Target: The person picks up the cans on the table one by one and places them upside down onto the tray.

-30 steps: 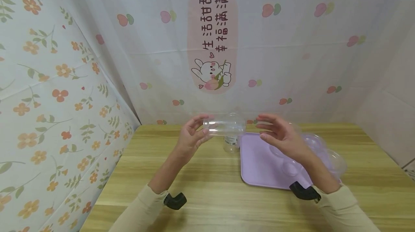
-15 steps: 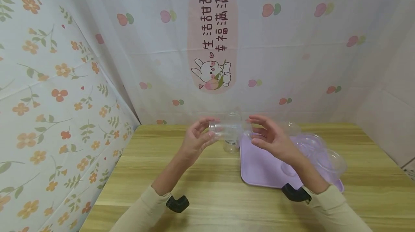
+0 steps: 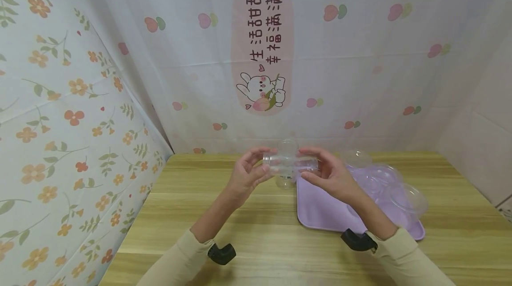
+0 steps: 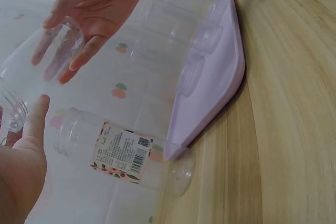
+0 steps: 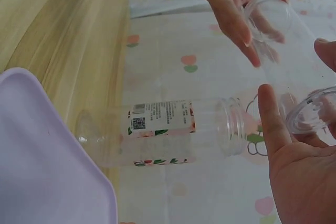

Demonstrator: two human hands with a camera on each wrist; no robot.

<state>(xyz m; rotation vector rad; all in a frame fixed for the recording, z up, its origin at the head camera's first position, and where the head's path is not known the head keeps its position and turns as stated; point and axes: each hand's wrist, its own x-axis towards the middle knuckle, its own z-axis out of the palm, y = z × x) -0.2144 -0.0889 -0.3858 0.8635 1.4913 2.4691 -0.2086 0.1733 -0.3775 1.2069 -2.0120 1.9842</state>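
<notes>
A clear plastic jar (image 3: 289, 162) lies sideways in the air between both hands. My left hand (image 3: 249, 174) holds its threaded mouth end between thumb and fingers. Round the rounded base end, my right hand (image 3: 331, 176) has its thumb in front and its fingers behind. Just behind it a second clear jar (image 4: 126, 153) stands upright on the table, with a printed label (image 5: 161, 118) and a bare threaded neck. Neither hand touches that standing jar.
A lilac tray (image 3: 320, 217) lies to the right on the wooden table (image 3: 256, 241). Several clear jars lie on it, one jar (image 3: 410, 201) reaching past its right edge. Printed curtains hang behind and at the left.
My right hand has moved left from apart to the base end of the held jar and now grips it. My left hand has shifted slightly right with the jar.
</notes>
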